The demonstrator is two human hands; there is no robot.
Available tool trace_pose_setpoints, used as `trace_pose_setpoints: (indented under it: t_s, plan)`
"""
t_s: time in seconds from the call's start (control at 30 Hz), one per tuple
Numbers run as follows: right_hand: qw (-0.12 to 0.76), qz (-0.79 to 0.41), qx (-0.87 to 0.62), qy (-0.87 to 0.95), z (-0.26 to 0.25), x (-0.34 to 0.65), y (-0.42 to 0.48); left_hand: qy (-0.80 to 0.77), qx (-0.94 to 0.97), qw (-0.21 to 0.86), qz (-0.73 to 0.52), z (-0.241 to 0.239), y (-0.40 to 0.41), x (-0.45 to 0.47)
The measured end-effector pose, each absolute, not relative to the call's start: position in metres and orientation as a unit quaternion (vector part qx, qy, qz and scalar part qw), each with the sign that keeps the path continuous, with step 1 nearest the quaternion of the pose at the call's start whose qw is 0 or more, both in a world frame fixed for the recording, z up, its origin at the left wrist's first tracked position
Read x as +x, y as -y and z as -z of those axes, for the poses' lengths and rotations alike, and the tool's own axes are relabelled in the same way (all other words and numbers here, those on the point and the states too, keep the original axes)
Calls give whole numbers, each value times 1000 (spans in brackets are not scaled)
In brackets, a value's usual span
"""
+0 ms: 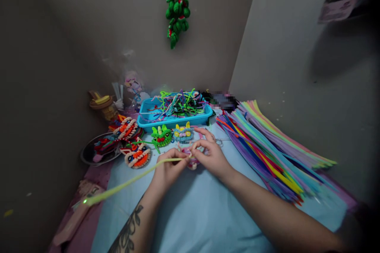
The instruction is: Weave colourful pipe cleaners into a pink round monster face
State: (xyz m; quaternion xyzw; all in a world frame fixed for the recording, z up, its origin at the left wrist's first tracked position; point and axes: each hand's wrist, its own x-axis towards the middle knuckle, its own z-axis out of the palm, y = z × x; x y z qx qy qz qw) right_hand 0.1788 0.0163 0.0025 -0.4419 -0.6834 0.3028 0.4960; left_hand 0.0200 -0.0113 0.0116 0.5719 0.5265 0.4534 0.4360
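Observation:
A long pale-yellow pipe cleaner (pixel 127 184) runs from the lower left up to my fingers. My left hand (pixel 169 169) is closed, with thumb and forefinger pinching it near its inner end. Beneath the fingertips is a small pink pipe-cleaner figure (pixel 193 164), mostly covered by my hands. My right hand (pixel 213 157) pinches at this figure beside the yellow strand; the exact grip is hidden. Just beyond my hands sit a blue pipe-cleaner figure (pixel 183 134) with yellow ears and a green one (pixel 162 136) with a red mouth.
Behind stands a blue tray (pixel 175 121) of tangled scraps. Bundles of colored pipe cleaners (pixel 276 158) spread along the right. Orange-and-cream figures (pixel 138 155) and a round dish (pixel 89 157) lie left. A green cluster (pixel 177 14) hangs above; light-blue cloth (pixel 190 217) covers the table.

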Motion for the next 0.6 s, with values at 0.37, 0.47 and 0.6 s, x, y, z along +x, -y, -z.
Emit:
trace_pose_setpoints:
  t_s: [0.37, 0.47, 0.6]
  plan:
    - [457, -285, -419, 731, 3, 176, -17, -526, 565, 432, -466, -7, 8, 19]
    - [459, -304, -426, 718, 3, 175, -17, -521, 574, 430, -463, -7, 8, 19]
    - [469, -358, -433, 681, 2, 175, -19, -491, 608, 429, -454, -6, 10, 19]
